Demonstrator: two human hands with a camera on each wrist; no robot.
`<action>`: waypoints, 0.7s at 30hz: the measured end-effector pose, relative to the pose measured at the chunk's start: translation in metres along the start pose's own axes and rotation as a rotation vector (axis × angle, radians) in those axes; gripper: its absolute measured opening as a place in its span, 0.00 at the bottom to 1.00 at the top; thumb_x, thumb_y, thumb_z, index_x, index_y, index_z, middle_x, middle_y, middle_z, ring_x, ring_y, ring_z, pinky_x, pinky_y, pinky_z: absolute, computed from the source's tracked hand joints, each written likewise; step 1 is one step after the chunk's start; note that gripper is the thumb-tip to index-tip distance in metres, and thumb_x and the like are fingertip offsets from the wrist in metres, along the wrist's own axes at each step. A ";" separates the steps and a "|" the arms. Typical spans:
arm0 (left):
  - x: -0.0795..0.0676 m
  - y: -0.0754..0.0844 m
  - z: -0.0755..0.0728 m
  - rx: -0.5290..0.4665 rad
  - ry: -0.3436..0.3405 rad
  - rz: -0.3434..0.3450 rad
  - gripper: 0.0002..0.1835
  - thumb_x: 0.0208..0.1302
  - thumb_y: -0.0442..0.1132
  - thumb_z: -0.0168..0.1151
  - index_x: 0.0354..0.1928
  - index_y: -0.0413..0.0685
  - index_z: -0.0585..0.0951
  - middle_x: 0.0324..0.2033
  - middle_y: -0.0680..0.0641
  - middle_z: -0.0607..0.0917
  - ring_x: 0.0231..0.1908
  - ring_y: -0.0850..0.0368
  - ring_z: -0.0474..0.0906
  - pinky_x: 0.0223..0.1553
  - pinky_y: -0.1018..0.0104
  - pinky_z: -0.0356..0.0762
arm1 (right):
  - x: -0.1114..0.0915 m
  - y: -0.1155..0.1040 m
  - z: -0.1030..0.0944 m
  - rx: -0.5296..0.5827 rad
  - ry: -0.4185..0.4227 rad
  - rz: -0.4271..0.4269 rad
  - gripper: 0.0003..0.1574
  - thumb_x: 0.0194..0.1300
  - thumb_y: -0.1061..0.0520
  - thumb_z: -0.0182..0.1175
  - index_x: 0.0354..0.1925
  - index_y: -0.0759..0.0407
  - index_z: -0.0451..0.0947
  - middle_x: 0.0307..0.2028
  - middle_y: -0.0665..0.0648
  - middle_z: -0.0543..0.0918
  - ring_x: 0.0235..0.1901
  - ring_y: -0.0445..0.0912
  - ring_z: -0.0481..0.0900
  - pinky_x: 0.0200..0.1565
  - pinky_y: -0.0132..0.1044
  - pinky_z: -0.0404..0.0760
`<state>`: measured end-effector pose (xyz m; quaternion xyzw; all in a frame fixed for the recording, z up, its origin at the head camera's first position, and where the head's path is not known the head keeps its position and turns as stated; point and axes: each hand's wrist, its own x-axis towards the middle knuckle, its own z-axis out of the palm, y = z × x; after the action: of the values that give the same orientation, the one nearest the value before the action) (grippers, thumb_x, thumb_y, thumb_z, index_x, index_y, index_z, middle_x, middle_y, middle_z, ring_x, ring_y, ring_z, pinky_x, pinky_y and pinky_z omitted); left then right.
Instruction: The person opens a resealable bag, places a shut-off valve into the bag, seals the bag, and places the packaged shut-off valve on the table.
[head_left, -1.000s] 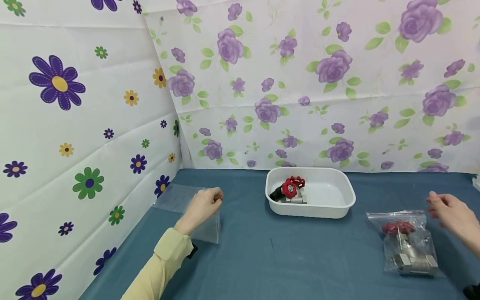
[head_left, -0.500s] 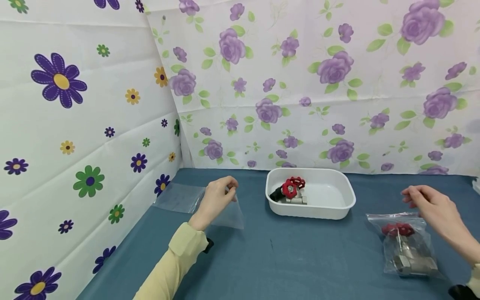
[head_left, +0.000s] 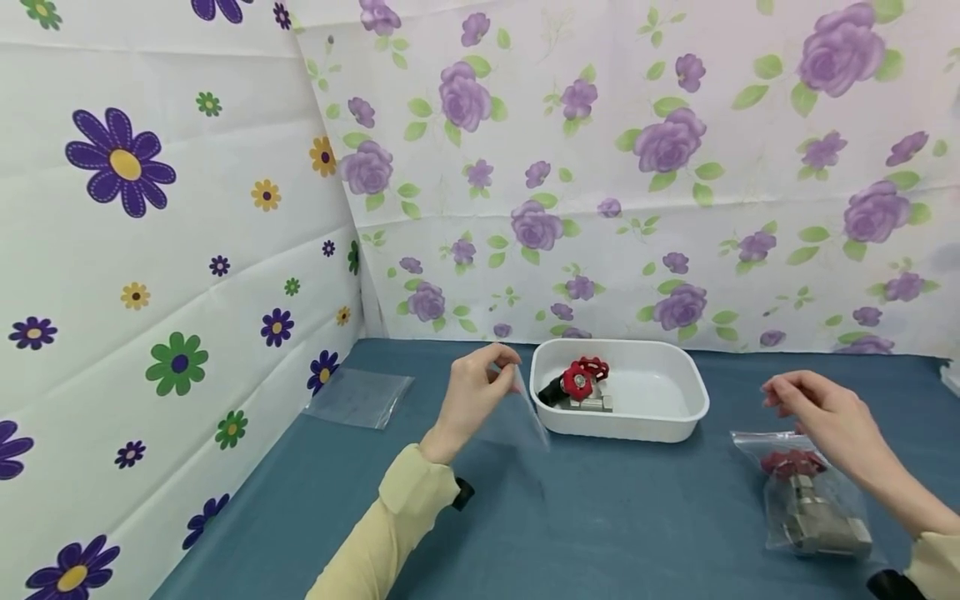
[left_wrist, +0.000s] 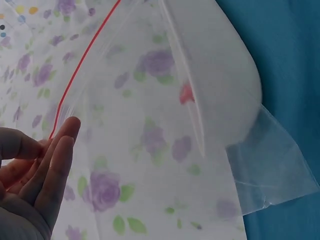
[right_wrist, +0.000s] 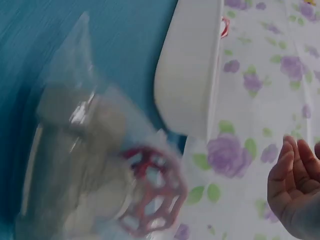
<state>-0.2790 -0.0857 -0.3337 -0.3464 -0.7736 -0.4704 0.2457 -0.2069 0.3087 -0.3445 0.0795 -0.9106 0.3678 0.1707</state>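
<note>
My left hand [head_left: 472,396], left of the white tray, pinches a clear zip bag [head_left: 531,412] between thumb and fingers. That bag hangs down close to the tray's left end; a red zip line along its edge shows in the left wrist view. Flat on the table behind the left hand lies another clear zip bag [head_left: 358,398]. My right hand [head_left: 832,421] hovers with loosely bent fingers and nothing in them. Below it, a metal valve [head_left: 821,525] with a red handwheel [head_left: 791,463] lies inside a clear zip bag.
A white tray [head_left: 630,427] stands at the back of the blue table [head_left: 637,533]. In its left part sit valves with red handwheels [head_left: 577,381] and a black part [head_left: 552,392]. Flowered cloth [head_left: 630,208] hangs behind and at the left.
My left hand has moved right toward the tray, lifting the upper bag off the one lying on the table. My right hand has shifted left over the bagged valve.
</note>
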 end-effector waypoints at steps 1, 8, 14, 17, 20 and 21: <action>0.001 0.002 0.003 -0.021 0.010 -0.001 0.08 0.61 0.24 0.52 0.34 0.41 0.79 0.25 0.48 0.78 0.17 0.65 0.76 0.20 0.71 0.74 | 0.000 -0.004 0.002 0.015 -0.010 -0.015 0.19 0.71 0.50 0.44 0.46 0.63 0.72 0.34 0.58 0.79 0.28 0.34 0.74 0.23 0.34 0.75; 0.008 0.044 0.021 -0.135 0.051 -0.006 0.06 0.61 0.21 0.51 0.35 0.33 0.78 0.25 0.41 0.77 0.17 0.56 0.76 0.23 0.69 0.76 | 0.003 -0.042 0.020 0.098 -0.052 -0.126 0.13 0.70 0.54 0.48 0.45 0.60 0.73 0.34 0.54 0.79 0.29 0.40 0.75 0.25 0.34 0.74; 0.007 0.069 0.033 -0.255 0.101 -0.033 0.05 0.60 0.20 0.51 0.35 0.30 0.76 0.24 0.36 0.76 0.19 0.46 0.78 0.25 0.63 0.78 | 0.006 -0.061 0.030 0.145 -0.076 -0.170 0.11 0.69 0.55 0.49 0.43 0.59 0.74 0.32 0.54 0.78 0.26 0.43 0.75 0.25 0.34 0.75; 0.007 0.074 0.037 -0.274 0.105 -0.026 0.04 0.60 0.20 0.52 0.35 0.30 0.75 0.24 0.36 0.76 0.21 0.43 0.78 0.23 0.65 0.76 | 0.006 -0.065 0.032 0.158 -0.080 -0.171 0.11 0.69 0.55 0.49 0.43 0.60 0.73 0.31 0.54 0.78 0.26 0.43 0.75 0.25 0.35 0.74; 0.008 0.076 0.042 -0.281 0.105 -0.016 0.05 0.60 0.21 0.52 0.35 0.31 0.76 0.24 0.36 0.77 0.21 0.45 0.79 0.21 0.66 0.75 | 0.006 -0.067 0.034 0.181 -0.085 -0.168 0.11 0.69 0.55 0.50 0.44 0.61 0.73 0.31 0.54 0.78 0.26 0.43 0.75 0.25 0.34 0.75; 0.009 0.076 0.044 -0.288 0.107 -0.012 0.05 0.60 0.21 0.52 0.35 0.31 0.76 0.24 0.37 0.77 0.21 0.46 0.79 0.21 0.66 0.75 | 0.006 -0.069 0.034 0.190 -0.088 -0.169 0.11 0.69 0.56 0.50 0.44 0.62 0.73 0.31 0.54 0.78 0.27 0.43 0.76 0.26 0.34 0.75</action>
<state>-0.2288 -0.0196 -0.3043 -0.3478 -0.6859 -0.5957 0.2316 -0.2023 0.2352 -0.3213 0.1878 -0.8684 0.4329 0.1525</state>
